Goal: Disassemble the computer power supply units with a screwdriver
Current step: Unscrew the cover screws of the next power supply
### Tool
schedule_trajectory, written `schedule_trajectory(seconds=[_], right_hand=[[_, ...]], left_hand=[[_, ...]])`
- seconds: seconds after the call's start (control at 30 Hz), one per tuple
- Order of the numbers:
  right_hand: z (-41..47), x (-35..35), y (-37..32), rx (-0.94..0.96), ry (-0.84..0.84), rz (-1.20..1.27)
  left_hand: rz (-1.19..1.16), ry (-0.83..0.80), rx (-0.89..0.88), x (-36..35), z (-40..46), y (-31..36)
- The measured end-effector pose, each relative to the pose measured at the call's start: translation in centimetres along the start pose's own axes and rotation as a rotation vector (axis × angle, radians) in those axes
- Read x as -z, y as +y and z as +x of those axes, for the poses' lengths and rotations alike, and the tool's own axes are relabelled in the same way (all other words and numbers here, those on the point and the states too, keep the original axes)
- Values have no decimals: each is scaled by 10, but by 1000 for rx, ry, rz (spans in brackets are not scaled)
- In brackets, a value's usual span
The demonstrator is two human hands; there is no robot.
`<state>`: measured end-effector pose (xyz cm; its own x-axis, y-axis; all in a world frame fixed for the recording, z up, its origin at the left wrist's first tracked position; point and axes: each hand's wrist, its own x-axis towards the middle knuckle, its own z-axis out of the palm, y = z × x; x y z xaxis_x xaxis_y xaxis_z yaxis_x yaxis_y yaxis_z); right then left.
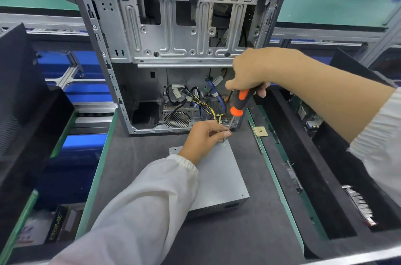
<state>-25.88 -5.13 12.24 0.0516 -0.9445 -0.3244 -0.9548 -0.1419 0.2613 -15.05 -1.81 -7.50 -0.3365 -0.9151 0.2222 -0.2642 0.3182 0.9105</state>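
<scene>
The right hand (249, 71) grasps a screwdriver (237, 105), tip down on a grey power supply (219, 178). The left hand (205, 136) pinches its shaft. An open case (165, 48) stands behind.

right hand (249, 71) grips screwdriver (239, 102) | left hand (206, 136) pinches shaft | tip on power supply (219, 178)

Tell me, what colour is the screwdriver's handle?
Orange and black screwdriver handle, seen in the head view.
</scene>
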Motion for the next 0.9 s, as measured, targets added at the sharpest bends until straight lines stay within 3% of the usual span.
schedule_trajectory(seconds=[0.2,0.47,0.63,0.73,0.9], right_hand=[[-6,-4,4,-48,288,-49],[-15,5,12,169,61,-208],[-18,6,15,337,68,-56],[-18,8,14,432,63,9],[-19,14,17,411,17,44]], left_hand=[[-37,42,6,-2,1,-2],[-135,-4,51,3,5,-6],[-155,-25,45,5,8,-5],[-204,44,51,3,5,-5],[-211,90,48,0,6,-6]])
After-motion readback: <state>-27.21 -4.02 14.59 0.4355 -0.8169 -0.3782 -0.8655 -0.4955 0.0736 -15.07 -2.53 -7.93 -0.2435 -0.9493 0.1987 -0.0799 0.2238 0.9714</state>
